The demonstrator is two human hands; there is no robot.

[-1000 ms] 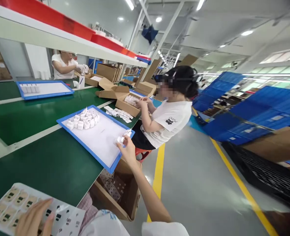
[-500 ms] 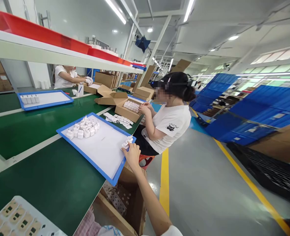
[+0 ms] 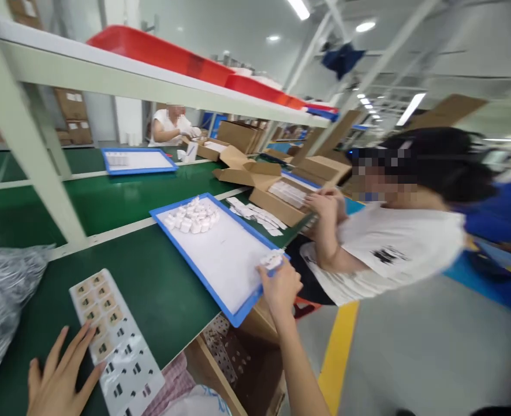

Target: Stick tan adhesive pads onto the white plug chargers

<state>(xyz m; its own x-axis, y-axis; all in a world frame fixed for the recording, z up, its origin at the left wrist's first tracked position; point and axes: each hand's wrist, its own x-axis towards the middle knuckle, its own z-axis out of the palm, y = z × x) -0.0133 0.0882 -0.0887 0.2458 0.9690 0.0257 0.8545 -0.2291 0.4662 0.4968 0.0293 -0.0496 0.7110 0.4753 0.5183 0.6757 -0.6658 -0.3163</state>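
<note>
My right hand (image 3: 280,289) is at the near right corner of a blue-rimmed tray (image 3: 203,281), its thumb and fingers closed around a small cluster of white plug adapters (image 3: 272,260). More white plug adapters (image 3: 194,215) stand bunched at the tray's far left end. Down at the lower left, my left hand (image 3: 64,372) has its fingers spread, with the fingertips on the edge of a sheet of stickers (image 3: 127,352). Tan labels with dark cut-outs fill the sheet's upper part; the lower part is bare backing with dark marks. Motion blurs the plug details.
A clear plastic bag (image 3: 8,306) lies at the left by a shelf post (image 3: 34,133). Beyond the tray are white strips (image 3: 257,215) and an open carton (image 3: 276,199). A co-worker (image 3: 394,242) sits close on the right. Below the table edge stands an open box (image 3: 255,370).
The view has swung left and come closer to the table. My left hand has come into view at the sticker sheet. My right hand stays at the plugs in the tray's corner.
</note>
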